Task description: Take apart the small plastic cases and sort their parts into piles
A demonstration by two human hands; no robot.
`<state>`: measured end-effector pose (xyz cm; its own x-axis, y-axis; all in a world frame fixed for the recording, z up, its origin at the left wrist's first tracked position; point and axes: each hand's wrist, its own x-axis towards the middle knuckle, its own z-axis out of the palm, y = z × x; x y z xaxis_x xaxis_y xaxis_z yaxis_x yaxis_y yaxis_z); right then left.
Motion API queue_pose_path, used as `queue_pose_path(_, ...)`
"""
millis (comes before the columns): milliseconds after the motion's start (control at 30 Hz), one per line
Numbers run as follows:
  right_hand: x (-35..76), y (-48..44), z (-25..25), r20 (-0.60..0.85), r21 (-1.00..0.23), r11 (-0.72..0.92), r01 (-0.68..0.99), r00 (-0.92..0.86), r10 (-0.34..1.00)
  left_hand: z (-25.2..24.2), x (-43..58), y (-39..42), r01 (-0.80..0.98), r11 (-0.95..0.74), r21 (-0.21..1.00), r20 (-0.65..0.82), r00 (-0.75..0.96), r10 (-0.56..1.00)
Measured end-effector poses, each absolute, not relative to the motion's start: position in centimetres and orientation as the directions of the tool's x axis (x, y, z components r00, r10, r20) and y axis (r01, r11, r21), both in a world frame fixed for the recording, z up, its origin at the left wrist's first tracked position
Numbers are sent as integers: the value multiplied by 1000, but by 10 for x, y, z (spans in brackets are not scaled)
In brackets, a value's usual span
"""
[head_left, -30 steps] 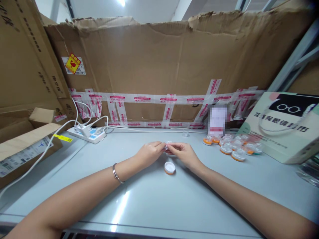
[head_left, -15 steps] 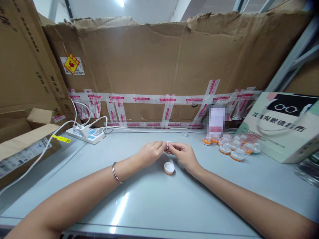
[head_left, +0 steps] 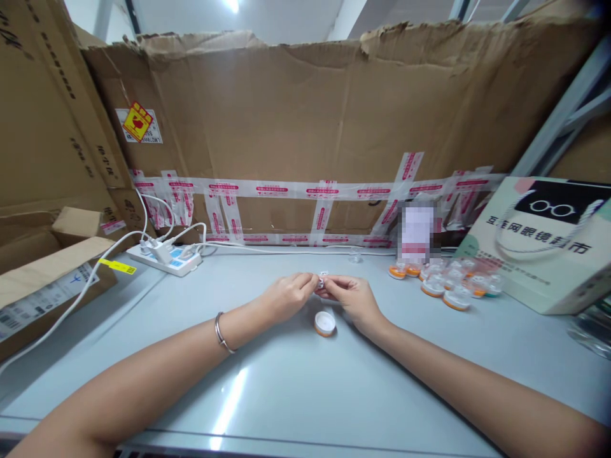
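Observation:
Fingertip to fingertip, my left hand [head_left: 290,296] and my right hand [head_left: 352,300] meet above the middle of the table, both closed in a pinch. Between them is a small white piece with dark markings [head_left: 321,283], mostly covered by the fingers; its exact kind is not clear. Just below the hands, a small round case [head_left: 325,323] with a white inside and an orange lower rim rests on the table, its open side up. A silver bracelet circles my left wrist.
Several clear-topped round cases with orange bases [head_left: 457,298] cluster at the right, beside a paper bag [head_left: 539,254]. A small clear cup [head_left: 354,256] stands farther back. At left are a power strip [head_left: 165,257] with cables and an open carton [head_left: 57,286]. Cardboard [head_left: 296,121] walls the back.
Both hands stay almost in place with the small piece between them. A little more of its white, dark-marked surface shows above the fingertips. The view has shifted very slightly.

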<state>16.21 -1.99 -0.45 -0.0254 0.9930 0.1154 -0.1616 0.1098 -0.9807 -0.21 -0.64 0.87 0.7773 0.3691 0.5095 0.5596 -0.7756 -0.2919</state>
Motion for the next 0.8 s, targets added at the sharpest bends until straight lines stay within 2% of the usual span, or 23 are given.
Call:
queue_pose_path(133,163,-20,-1,83,-983,76,-169,-35,996,8,-2,-7,556,-789,-260,526,767,367)
queue_pose_path(233,163,-20,2,35,-987,30,-156,-33,999,6,-2,-6,548,-816,-183,569,736,367)
queue_pose_path(400,165,-15,2,-55,-990,-58,-126,-32,998,3,-1,-1,469,-883,-7,705,629,329)
queue_pose_path(500,178,-4,3,-52,-995,-48,-83,47,998,4,-3,4,447,-875,187,780,473,409)
queue_pose_path(567,193,6,4,54,-998,52,23,128,990,4,-5,8,420,-847,327,787,374,490)
queue_pose_path(633,206,14,4,167,-969,132,210,159,973,2,-7,12,392,-813,431,759,330,562)
queue_pose_path(700,213,20,1,201,-923,141,359,137,970,-1,-8,13,378,-784,493,726,319,610)
queue_pose_path(800,212,23,-6,190,-894,136,427,87,978,-2,-6,13,390,-763,515,687,344,640)
